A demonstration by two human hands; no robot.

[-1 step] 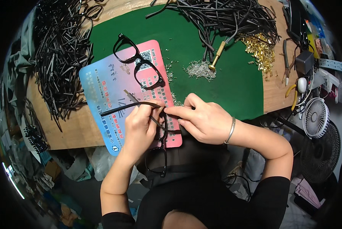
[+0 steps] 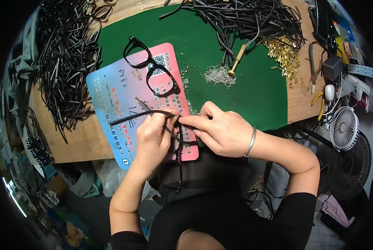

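My left hand (image 2: 152, 135) is closed around a black eyeglass frame (image 2: 180, 166), whose lower rim hangs past the mat's near edge. One black temple arm (image 2: 137, 117) reaches left across my fingers; another (image 2: 186, 142) slants out to the right below them. A slim metal tool (image 2: 141, 103) sticks out beyond this hand; whether it is gripped cannot be told. My right hand (image 2: 220, 130) meets the left at the frame's upper end, index finger and thumb pinched there. What lies between those fingertips is hidden. Farther off, a second black eyeglass frame (image 2: 151, 66) rests on the mat.
Under the work lies a blue and pink mat (image 2: 107, 89) on green cloth (image 2: 261, 102). Around it are silver small parts (image 2: 218, 76), a brass-handled screwdriver (image 2: 237, 60), gold pieces (image 2: 284, 54) and heaps of black temple arms (image 2: 67, 62). Pliers (image 2: 312, 68) and a white fan (image 2: 344, 128) stand right.
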